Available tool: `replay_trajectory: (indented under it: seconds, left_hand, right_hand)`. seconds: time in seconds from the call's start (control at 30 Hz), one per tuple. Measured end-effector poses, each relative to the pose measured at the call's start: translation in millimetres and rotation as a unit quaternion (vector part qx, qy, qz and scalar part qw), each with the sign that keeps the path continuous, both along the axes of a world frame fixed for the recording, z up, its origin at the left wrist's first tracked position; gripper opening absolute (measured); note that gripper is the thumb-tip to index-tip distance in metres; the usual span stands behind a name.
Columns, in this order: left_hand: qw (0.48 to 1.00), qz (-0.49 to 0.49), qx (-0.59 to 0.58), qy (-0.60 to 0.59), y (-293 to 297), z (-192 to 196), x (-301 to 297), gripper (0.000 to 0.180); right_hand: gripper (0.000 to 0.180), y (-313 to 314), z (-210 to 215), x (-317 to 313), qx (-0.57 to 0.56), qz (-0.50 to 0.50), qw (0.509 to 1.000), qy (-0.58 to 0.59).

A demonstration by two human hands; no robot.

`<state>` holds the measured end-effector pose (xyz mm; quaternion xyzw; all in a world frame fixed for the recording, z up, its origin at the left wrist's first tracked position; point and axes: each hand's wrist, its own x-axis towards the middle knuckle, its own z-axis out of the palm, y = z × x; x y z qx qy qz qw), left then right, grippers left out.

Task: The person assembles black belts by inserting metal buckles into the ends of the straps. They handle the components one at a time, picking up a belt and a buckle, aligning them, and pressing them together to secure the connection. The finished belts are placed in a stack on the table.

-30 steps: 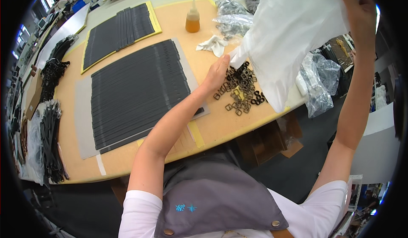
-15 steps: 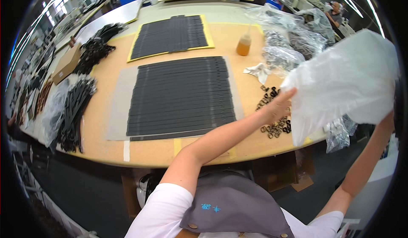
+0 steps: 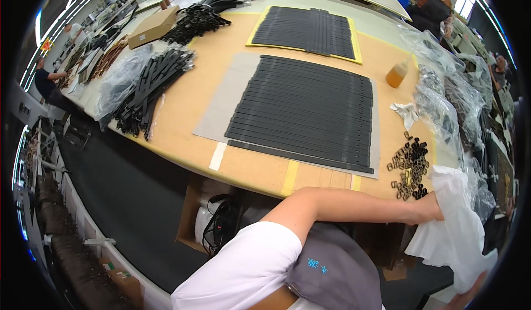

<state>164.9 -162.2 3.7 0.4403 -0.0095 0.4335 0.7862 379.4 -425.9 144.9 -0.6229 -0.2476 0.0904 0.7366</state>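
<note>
A white translucent plastic bag (image 3: 456, 224) hangs off the table's right front edge, crumpled and bunched. My left hand (image 3: 428, 208) grips its upper left side, with the fingertips hidden by the bag. Low at the right rim, my right hand (image 3: 469, 294) is at the bag's bottom end and seems to hold it; its fingers are partly out of sight. Just beyond my left hand lies a pile of small dark metal buckles (image 3: 410, 166). Black straps (image 3: 304, 108) lie side by side on a grey sheet (image 3: 217, 102) in front of me.
Farther back, more black straps (image 3: 307, 30) rest on a yellow-edged board. A bottle of amber liquid (image 3: 396, 75), a white cloth (image 3: 406, 113) and clear plastic bags (image 3: 442, 102) are at the right. Strap bundles (image 3: 152, 88) and a cardboard box (image 3: 152, 27) occupy the left. Other people work beyond.
The view has turned left. The bag, spread out and raised before, is now lower and bunched at the table's edge. Both my hands have come down with it.
</note>
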Motion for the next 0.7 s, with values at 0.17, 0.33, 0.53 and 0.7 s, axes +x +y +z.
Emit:
replay_trajectory:
  seconds: [0.17,0.33,0.53,0.7]
  left_hand:
    - [0.973,0.015,0.212,0.094,-35.0,-29.8,14.1,0.055]
    - [0.949,-0.22,0.225,0.024,-93.6,-49.7,-14.8,0.059]
    - [0.932,-0.278,0.163,0.164,-101.0,-67.9,-21.2,0.055]
    - [0.937,-0.202,0.053,0.28,-96.0,-102.5,-14.5,0.042]
  right_hand:
    - [0.057,-58.9,-112.6,59.2,-0.174,0.055,0.983,-0.021]
    - [0.058,-29.9,-166.0,-58.6,-0.328,0.144,0.898,-0.254]
    - [0.05,-18.1,-267.9,-106.9,-0.331,0.122,0.899,-0.261]
    - [0.046,12.1,-241.4,-105.4,-0.26,0.231,0.926,0.147]
